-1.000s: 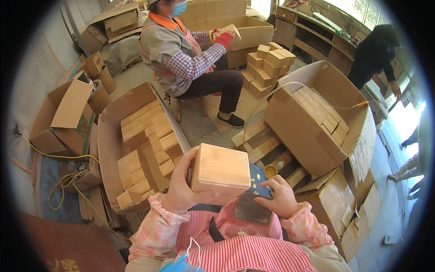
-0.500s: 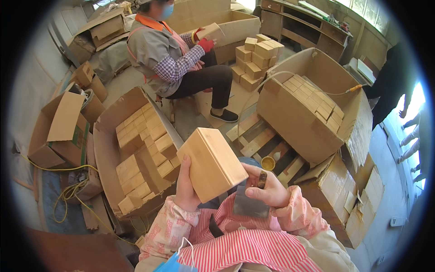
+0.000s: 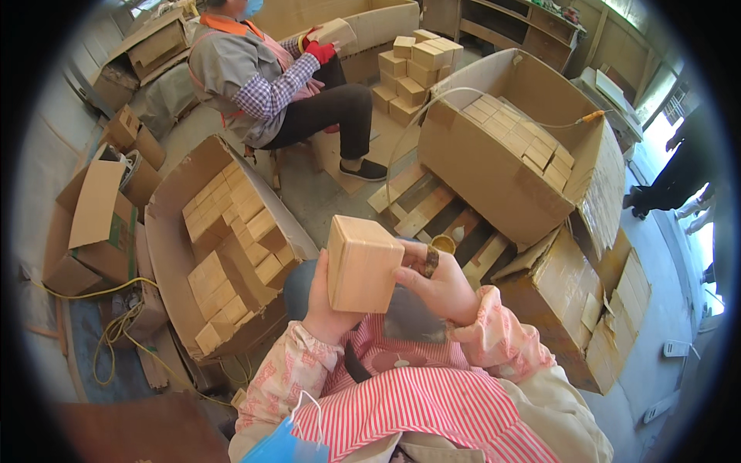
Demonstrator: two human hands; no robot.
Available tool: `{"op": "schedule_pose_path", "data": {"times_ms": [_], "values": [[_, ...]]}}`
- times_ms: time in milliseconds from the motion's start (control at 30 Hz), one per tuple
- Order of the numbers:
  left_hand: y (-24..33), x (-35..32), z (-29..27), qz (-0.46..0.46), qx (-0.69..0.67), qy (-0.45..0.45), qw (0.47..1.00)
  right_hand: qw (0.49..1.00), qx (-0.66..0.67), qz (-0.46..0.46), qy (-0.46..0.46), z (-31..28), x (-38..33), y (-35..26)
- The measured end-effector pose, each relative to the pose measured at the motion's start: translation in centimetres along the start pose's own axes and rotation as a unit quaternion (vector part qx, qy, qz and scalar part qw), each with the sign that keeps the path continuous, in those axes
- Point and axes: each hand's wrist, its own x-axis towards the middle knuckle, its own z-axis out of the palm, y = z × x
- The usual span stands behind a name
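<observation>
From the head view, you held a pale wooden block [image 3: 361,264] upright over your lap, just above your striped apron [image 3: 432,405]. Your left hand [image 3: 328,309] was clamped on its lower left edge from behind, and your right hand [image 3: 436,287] pressed a small dark pad [image 3: 427,262] against its right face. To your left stood an open cardboard box [image 3: 174,255] filled with similar blocks. Across from you, a seated person [image 3: 270,81] handled another block.

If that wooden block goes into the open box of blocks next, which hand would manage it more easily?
Probably the left hand: it cups the wooden block from below, and the box of blocks lies on its side. The right hand only steadies the block's edge.
</observation>
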Motion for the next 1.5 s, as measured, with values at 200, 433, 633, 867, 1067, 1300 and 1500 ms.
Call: {"op": "schedule_pose_path", "data": {"times_ms": [200, 433, 633, 867, 1067, 1300, 1500], "values": [[-1.0, -0.3, 0.3, 0.008, -0.018, 0.015, 1.0, 0.999, -0.044, 0.005, 0.019, 0.1, 0.3, -0.6], [-0.6, -0.2, 0.9, 0.142, 0.041, 0.058, 0.987, 0.995, -0.084, 0.056, 0.02, 0.0, -0.2, -1.4], [0.5, -1.6, 0.1, 0.355, 0.322, 0.081, 0.874, 0.952, 0.143, 0.271, 0.014, 0.2, -0.5, -0.9], [1.0, -4.9, 2.9, 0.511, 0.716, -0.091, 0.467, 0.848, 0.416, 0.328, 0.002, -0.1, 1.1, -0.1], [1.2, -5.6, 3.2, 0.519, 0.77, -0.182, 0.324, 0.902, 0.336, 0.26, -0.072, -1.6, 2.2, 1.1], [1.0, -3.6, -0.2, 0.524, 0.762, -0.117, 0.363, 0.942, 0.274, 0.189, -0.033, -3.8, 3.4, 2.7], [0.8, -2.8, -0.3, 0.385, 0.854, -0.045, 0.347, 0.971, 0.205, 0.108, 0.053, -3.5, 2.6, 0.3]]}}
